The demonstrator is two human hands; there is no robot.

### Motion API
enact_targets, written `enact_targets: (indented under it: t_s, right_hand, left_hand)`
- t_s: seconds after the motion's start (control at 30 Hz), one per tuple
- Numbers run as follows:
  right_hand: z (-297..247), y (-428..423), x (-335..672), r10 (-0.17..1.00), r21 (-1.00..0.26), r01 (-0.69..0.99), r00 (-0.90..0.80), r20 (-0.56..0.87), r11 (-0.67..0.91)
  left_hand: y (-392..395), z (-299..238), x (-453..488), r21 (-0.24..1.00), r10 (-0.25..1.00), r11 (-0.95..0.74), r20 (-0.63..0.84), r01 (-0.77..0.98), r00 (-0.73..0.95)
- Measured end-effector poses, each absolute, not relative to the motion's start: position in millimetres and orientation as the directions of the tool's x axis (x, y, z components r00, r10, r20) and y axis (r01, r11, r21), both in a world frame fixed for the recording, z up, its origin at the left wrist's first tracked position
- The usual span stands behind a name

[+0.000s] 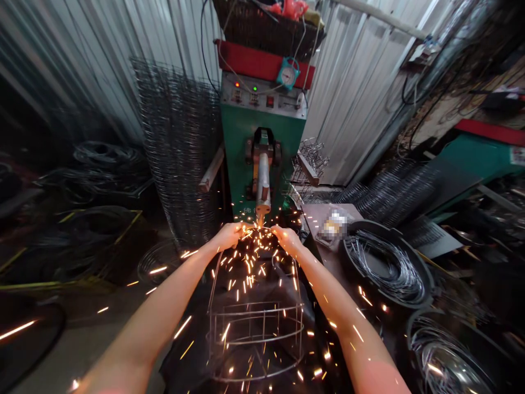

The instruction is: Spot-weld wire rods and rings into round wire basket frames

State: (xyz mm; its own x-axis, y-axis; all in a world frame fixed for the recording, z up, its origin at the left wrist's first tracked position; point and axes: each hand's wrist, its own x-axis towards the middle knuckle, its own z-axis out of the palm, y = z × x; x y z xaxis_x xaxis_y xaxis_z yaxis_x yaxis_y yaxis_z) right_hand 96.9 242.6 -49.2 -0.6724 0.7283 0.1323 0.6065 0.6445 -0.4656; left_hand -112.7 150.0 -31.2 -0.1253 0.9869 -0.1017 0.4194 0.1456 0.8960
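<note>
A wire cage frame (255, 323) hangs between my forearms, its top end held up under the electrode (262, 205) of a green spot welder (262, 131). My left hand (228, 235) is closed on the frame's top wires at the left of the electrode. On the right, my right hand (287, 238) grips those same wires. Bright sparks spray down from the weld point between the hands and over the frame.
Stacked wire mesh panels (180, 148) lean left of the welder. Black tubs with coiled wire (388, 268) and more wire (447, 361) stand at right. Dark wire rings (102, 164) lie on the floor at left. A second green machine (479, 153) is at far right.
</note>
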Motion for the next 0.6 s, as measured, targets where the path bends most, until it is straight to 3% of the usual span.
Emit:
enact_targets:
  t_s: [0.17,0.4,0.6]
  right_hand:
    - [-46.9,241.4,96.4,0.752,-0.391,0.667,-0.651,0.107,0.633]
    - [-39.9,248.3,96.3,0.721,-0.529,0.587,-0.690,0.069,0.613]
    - [-32.0,251.6,95.1,0.724,-0.574,0.600,-0.689,-0.018,0.557]
  left_hand:
    - [151.1,-24.7,-112.5,0.884,0.981,0.192,-0.176,0.426,-0.076]
    - [157.4,-14.9,-113.4,0.832,0.955,0.289,-0.288,0.473,-0.077]
    - [159.0,-7.3,-111.9,0.797,0.936,0.324,-0.347,0.509,-0.052]
